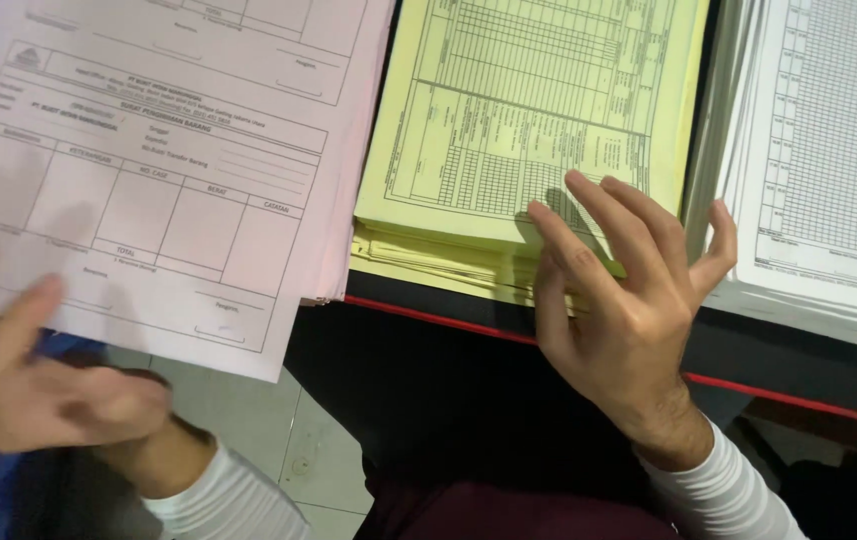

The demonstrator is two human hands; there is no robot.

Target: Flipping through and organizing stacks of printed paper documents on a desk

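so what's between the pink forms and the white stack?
The yellow stack lies between the pink forms and the white stack, in the head view; the right hand rests on it.

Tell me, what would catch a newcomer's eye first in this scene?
Three stacks of printed forms fill the dark table: a pink stack on the left, a yellow stack in the middle, a white stack on the right. The right hand, fingers spread, touches the yellow stack's near edge, while the blurred left hand is at the pink sheet's lower edge.
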